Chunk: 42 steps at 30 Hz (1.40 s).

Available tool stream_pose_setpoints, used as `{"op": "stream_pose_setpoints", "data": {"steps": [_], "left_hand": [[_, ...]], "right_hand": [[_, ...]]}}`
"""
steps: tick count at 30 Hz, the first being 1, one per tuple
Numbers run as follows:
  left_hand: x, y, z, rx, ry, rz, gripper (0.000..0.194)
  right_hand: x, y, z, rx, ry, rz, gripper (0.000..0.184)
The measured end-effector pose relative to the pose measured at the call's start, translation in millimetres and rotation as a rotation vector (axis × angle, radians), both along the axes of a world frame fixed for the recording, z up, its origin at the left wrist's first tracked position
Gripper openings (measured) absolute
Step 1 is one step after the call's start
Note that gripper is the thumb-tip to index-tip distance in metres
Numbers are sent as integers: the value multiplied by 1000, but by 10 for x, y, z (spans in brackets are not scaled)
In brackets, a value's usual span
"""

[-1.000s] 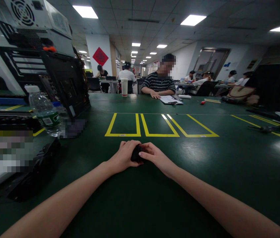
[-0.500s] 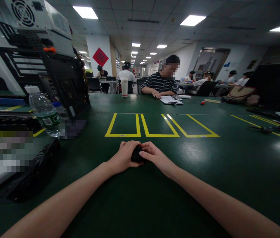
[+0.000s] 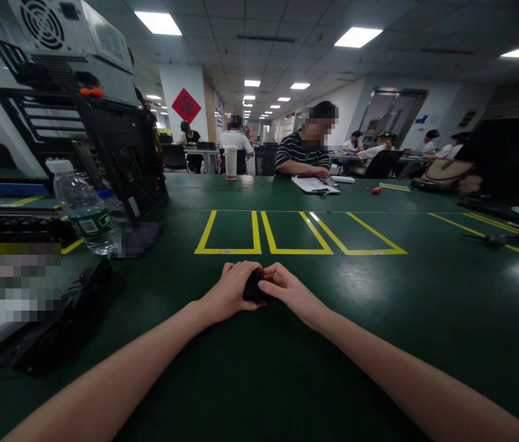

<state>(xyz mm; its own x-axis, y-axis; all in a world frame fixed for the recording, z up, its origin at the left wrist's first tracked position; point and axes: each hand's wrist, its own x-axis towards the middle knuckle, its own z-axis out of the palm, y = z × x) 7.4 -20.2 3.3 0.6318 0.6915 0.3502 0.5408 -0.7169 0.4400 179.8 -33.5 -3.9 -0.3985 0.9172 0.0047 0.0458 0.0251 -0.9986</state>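
Note:
A small black object (image 3: 252,287) sits low over the green table (image 3: 259,362), between my two hands; its exact kind I cannot make out. My left hand (image 3: 230,288) wraps round it from the left, fingers over the top and thumb at the near side. From the right, my right hand (image 3: 286,286) pinches its edge with thumb and fingertips. Much of the object is hidden behind the fingers. Just beyond the hands, yellow tape outlines (image 3: 243,251) mark the tabletop.
At left stand a water bottle (image 3: 85,212), a black computer case (image 3: 124,147) and a black item (image 3: 69,316) I cannot name. A white cup (image 3: 230,162) stands at the far edge. Across the table a person in a striped shirt (image 3: 294,153) leans by a clipboard (image 3: 315,186).
My hands and the black object stay practically still. The person across the table has shifted slightly to the right, with an arm drawn back over the clipboard.

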Motion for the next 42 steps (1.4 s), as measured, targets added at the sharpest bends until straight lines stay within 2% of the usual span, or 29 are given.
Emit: {"op": "stream_pose_setpoints", "data": {"steps": [4,10,15,22,25,28,34,42], "left_hand": [[1,2,-3,-2,-5,4,55],[-7,-33,73,-29,33,-11,49],[-14,-66,130,-48,29,-23,48],[-13,-45,96,-37,12,-10,52],[-12,-38,88,-38,22,-9,51],[-6,-27,66,-31,33,-4,51],[-1,-18,43,-36,2,3,53],[-15,-55,115,-43,29,-9,52]], "right_hand": [[10,3,-5,-38,-25,5,33],[23,-34,53,-21,-9,82,35],[13,-47,73,-18,-50,33,28],[13,-26,39,-33,-64,-4,36],[19,-25,47,-20,-33,51,33],[21,-31,59,3,14,97,39],[11,-37,59,-3,-13,35,28],[-7,-1,-3,-17,-21,-13,34]]}}
